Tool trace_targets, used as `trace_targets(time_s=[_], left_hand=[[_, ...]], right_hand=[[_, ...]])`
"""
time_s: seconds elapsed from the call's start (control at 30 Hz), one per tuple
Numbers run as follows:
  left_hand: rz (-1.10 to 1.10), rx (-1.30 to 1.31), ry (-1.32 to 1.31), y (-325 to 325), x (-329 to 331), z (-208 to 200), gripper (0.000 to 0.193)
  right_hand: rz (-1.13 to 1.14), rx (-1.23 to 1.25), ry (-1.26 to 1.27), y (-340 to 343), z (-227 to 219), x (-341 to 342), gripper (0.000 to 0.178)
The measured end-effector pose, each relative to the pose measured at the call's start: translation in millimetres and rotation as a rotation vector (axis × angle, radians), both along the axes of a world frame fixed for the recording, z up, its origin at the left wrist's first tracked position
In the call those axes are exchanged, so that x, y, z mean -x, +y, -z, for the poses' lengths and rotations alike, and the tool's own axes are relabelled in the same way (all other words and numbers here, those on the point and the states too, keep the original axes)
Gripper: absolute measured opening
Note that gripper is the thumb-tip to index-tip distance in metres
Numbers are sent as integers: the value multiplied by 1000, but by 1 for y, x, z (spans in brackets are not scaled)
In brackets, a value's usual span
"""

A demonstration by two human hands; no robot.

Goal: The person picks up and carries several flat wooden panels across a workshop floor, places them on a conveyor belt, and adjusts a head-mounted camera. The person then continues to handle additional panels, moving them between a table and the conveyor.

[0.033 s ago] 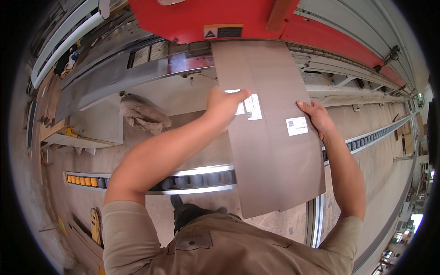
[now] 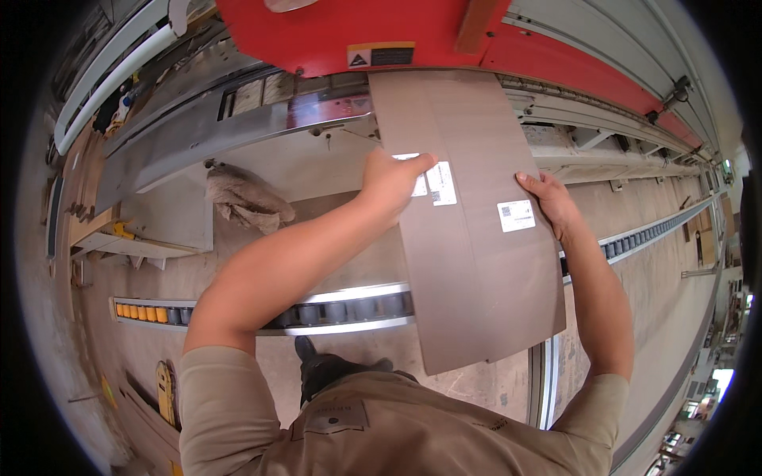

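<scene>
Brown flat boards (image 2: 508,293), at least two overlapping lengthwise, stretch from near my body to beneath the red machine housing (image 2: 317,40). My left hand (image 2: 389,182) is closed on their left edge, thumb on top and the other fingers mostly hidden. On the right edge my right hand (image 2: 557,205) grips with its thumb on the upper face, its remaining fingers out of sight underneath. White printed labels are stuck on the boards: a label (image 2: 441,184) beside my left thumb, another partly covered by that hand, and a label (image 2: 516,216) near my right hand.
A roller rail (image 2: 341,309) crosses under the boards, continuing as a roller track (image 2: 659,234) at right. A crumpled cloth (image 2: 248,198) hangs below the metal machine bed (image 2: 190,151). My shoe (image 2: 305,349) shows near the rail. At lower left lies a yellow tool (image 2: 165,393).
The boards and both hands sit very slightly farther right against the machine. Both grips look the same.
</scene>
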State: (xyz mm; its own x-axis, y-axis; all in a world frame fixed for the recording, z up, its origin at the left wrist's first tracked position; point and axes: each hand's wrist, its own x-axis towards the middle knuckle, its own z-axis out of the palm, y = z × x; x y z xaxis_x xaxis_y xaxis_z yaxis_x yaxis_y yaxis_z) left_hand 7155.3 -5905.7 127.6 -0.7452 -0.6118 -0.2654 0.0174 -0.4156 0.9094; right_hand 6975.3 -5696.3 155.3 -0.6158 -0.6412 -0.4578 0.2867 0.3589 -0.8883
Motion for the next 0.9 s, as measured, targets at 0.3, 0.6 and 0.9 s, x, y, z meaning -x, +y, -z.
trace_targets(time_s=[0.3, 0.6, 0.9], left_hand=[[4, 2, -17, 68, 107, 19, 25], [112, 498, -261, 113, 173, 22, 112], [348, 297, 161, 34, -321, 19, 25]], right_hand=[[124, -224, 234, 73, 1, 89, 68], [166, -547, 1347, 104, 34, 189, 77], [125, -115, 1547, 94, 58, -56, 53]])
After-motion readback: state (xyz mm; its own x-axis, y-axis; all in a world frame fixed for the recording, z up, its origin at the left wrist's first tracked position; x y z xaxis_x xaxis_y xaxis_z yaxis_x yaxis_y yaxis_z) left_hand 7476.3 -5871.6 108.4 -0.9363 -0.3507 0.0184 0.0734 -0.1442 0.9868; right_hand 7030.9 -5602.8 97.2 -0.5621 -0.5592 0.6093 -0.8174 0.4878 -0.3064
